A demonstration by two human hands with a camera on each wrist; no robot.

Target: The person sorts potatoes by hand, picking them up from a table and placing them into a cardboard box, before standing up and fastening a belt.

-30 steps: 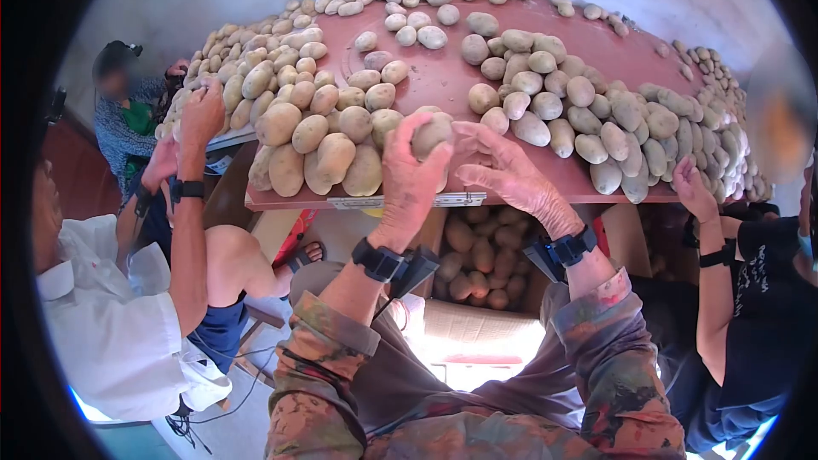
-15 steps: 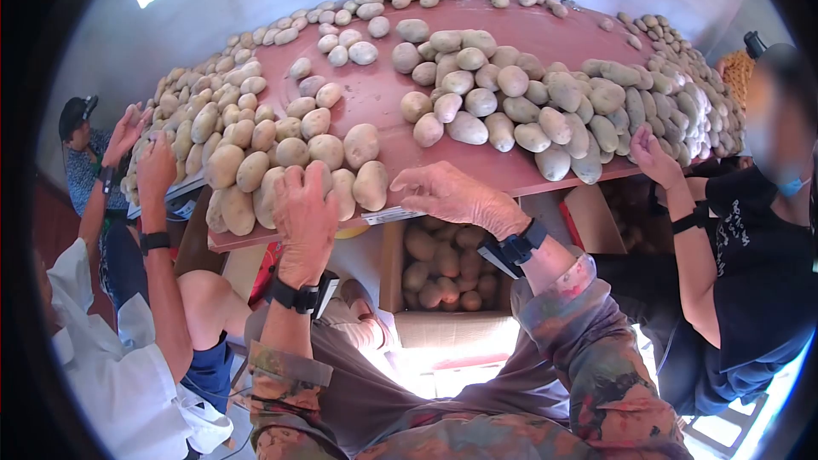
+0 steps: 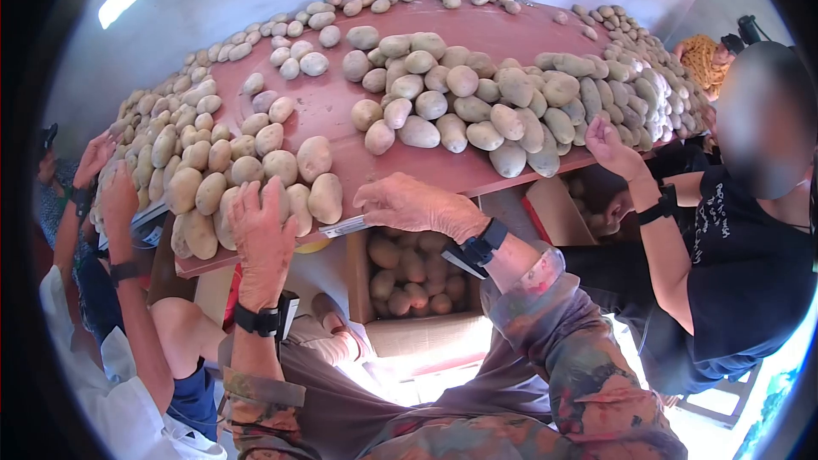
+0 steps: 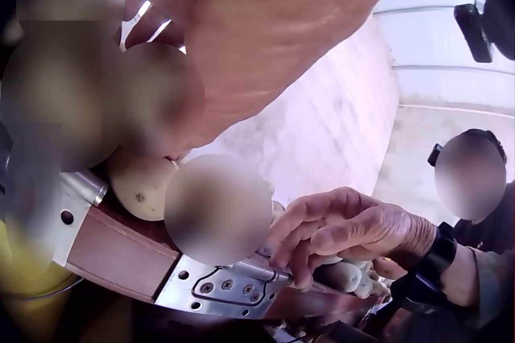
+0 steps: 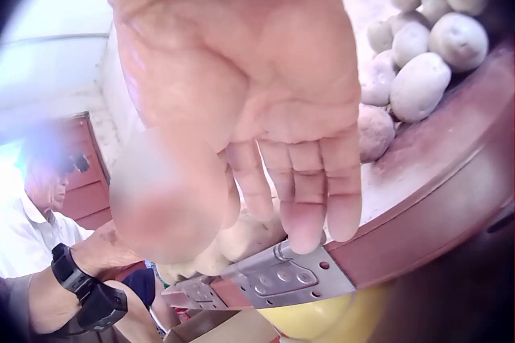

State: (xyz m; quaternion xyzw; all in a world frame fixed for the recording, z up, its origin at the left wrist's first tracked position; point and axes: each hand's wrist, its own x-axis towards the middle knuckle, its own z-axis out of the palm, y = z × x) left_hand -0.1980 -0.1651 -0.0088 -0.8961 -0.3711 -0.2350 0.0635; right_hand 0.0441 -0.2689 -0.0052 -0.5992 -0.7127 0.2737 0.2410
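Observation:
In the head view my left hand [image 3: 262,243] reaches over the front row of the left potato pile, palm down. Its fingers and thumb curl round a potato [image 3: 279,198], mostly hidden by the hand. A larger tan potato [image 3: 325,198] lies just to the right of it. My right hand [image 3: 422,204] hovers at the front edge of the red-brown tabletop [image 3: 341,123], fingers loosely bent and nothing in them. In the right wrist view its palm [image 5: 265,86] shows bare, fingertips near a metal hinge [image 5: 294,279].
A heap of potatoes [image 3: 460,81] covers the right of the tabletop. Below the edge stands a cardboard box [image 3: 358,285] holding more potatoes. One person in a black shirt [image 3: 737,238] sits at right; another in a white shirt [image 3: 102,392] sits at left.
The left hand carried a potato from in front of my chest to the left pile. My right hand came away from that potato. The head view has swung to the right.

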